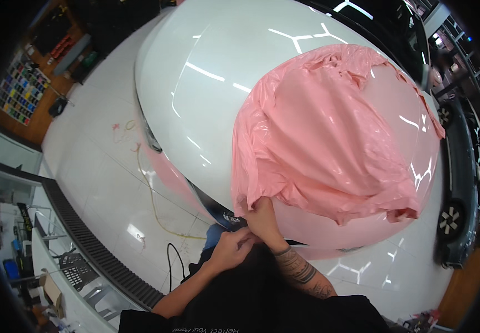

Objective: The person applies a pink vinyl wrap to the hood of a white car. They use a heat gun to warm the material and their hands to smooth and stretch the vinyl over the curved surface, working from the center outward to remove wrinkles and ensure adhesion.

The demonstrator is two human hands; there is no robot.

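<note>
A large sheet of glossy pink film (328,127) lies loose and wrinkled over the right part of a white car hood (195,89). My right hand (262,219), at the end of a tattooed forearm, is closed on the film's near left corner, by the front edge of the hood. Just below it and to the left, my left hand (231,251) has its fingers drawn together close to my right wrist. Whatever those fingers may hold is hidden. Beneath both hands a dark headlight (212,205) shows in part. Smooth pink covers the bumper (317,227) on the right.
A yellow hose (154,194) and pink scraps (120,129) lie on the glossy tiled floor. A dark floor grate (101,238) runs along the left. Beyond it stands a grey plastic chair (79,270). At right is a dark parked car (462,194).
</note>
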